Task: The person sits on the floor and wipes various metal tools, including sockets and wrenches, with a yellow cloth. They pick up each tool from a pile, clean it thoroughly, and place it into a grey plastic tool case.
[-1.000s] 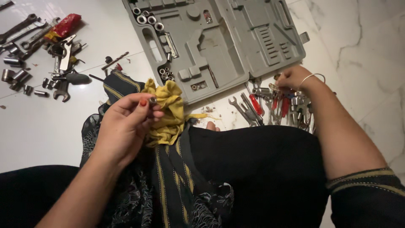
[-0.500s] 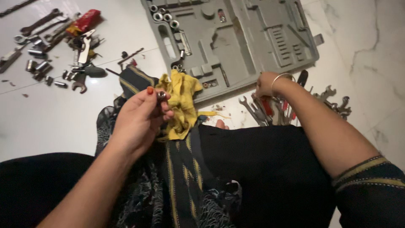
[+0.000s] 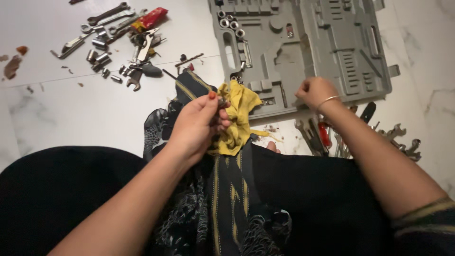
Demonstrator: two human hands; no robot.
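**Small socket pinched over the yellow cloth, other hand closed above the spanners**

The left hand (image 3: 199,124) is raised over the lap, its fingers (image 3: 222,124) curled in tight with the thumb pressed down on a small metal socket (image 3: 221,101); only a sliver of the socket shows between thumb and fingertips. The same fingers lie against a crumpled yellow cloth (image 3: 239,116), which hangs just beside the hand and drapes onto the dark patterned garment (image 3: 222,189) across the lap.

The right hand (image 3: 315,91) hovers at the near edge of the open grey tool case (image 3: 303,42), fingers folded into a loose fist. Whether something small sits inside that fist cannot be told. Just below its wrist, on the white marble floor (image 3: 71,114), lies a heap of spanners and red-handled screwdrivers (image 3: 327,137), with more spanners (image 3: 403,140) spread out to the right.

The tool case lies flat, a row of sockets (image 3: 230,21) seated in its upper left recesses. Well apart, on the floor at the upper left, is a scatter of loose wrenches and sockets (image 3: 116,47) beside a red packet (image 3: 151,18).
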